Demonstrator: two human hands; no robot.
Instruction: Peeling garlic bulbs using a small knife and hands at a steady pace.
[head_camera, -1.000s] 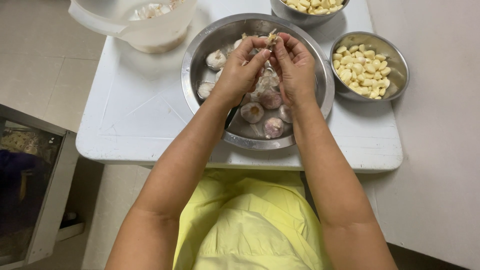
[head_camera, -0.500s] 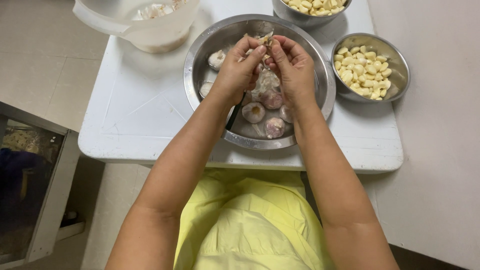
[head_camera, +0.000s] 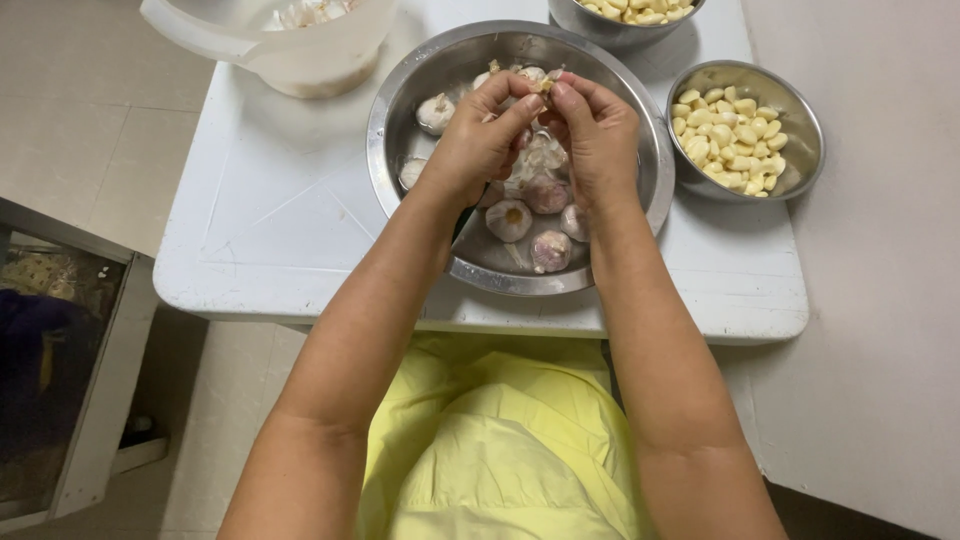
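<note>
Both hands pinch 1 garlic clove (head_camera: 546, 84) over the big bowl (head_camera: 400, 120), at its 12 o'clock. Left hand (head_camera: 480, 140) and right hand (head_camera: 598, 135) are closed narrow on it, fingertips touching. Risk: a slick clove pops out and lands off the table (head_camera: 270, 220), or skin flakes drift into the peeled-clove bowl (head_camera: 800, 110) at 3 o'clock.

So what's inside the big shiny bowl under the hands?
The large round steel bowl holds whole garlic bulbs, white and purplish, plus papery skins. The left hand and right hand pinch a small garlic piece above it, hiding whatever lies beneath them.
</note>
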